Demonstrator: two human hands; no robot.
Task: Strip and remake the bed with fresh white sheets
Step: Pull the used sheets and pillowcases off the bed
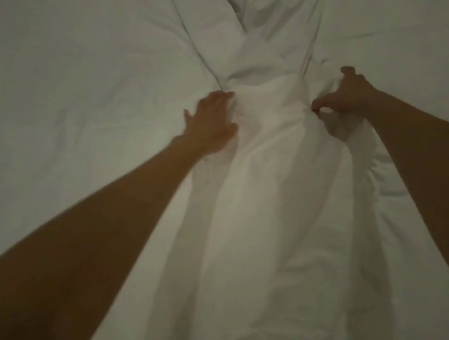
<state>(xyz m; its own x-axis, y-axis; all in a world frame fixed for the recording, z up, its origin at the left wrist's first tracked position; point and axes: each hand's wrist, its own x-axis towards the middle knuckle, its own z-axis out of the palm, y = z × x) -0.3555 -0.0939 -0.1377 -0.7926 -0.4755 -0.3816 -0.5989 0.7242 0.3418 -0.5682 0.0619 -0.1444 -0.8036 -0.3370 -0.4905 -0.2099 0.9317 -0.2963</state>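
From the head camera, I am leaning over the bed [56, 90] with both arms stretched forward, and a bunched white sheet [265, 152] runs up the middle of it, lying on the flatter white layer that covers the rest.

My left hand [209, 122] lies against the left flank of the bunched sheet, fingers spread and mostly straight, their tips at the spot where the folds cross. I judge it is there to press or steady the cloth; I cannot tell whether any finger hooks a fold.

My right hand [344, 94] is on the right flank of the same bunch, a little farther up the bed than the left one. Its fingers are curled and its thumb and forefinger pinch a gathered fold, with cloth puckered just below the pinch. I take that hold as the way to draw the sheet outward to the right so it opens.

The sheet's long axis runs from me toward the far end of the bed. It is broad near me, narrows between my hands, then splits into two crossing bands beyond them. It is still gathered, not spread, so I judge the remaking is only partway through.
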